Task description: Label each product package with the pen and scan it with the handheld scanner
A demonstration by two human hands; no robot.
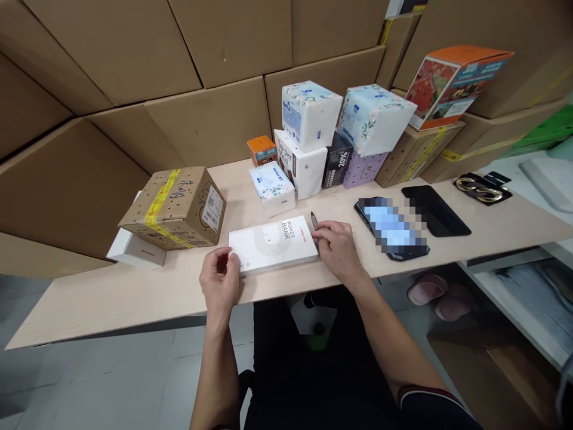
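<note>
A flat white power bank box (271,245) lies on the table in front of me, its printed "POWER BANK" lid facing up. At its left end, my left hand (219,279) is closed, thumb and forefinger gripping the near corner. My right hand (339,248) is curled around the other end, with fingertips against the right edge. A slim dark pen-like object (314,220) sticks out beyond the right fingers; whether they hold it or it lies beside them, I cannot tell.
A taped cardboard box (179,206) rests on a white box (136,249) at left. Tissue packs (273,186) and small cartons (299,167) stand behind. To the right lie a phone (394,230), a black slab (436,210) and gold-coloured rings (481,188). Large cartons (215,128) wall the back.
</note>
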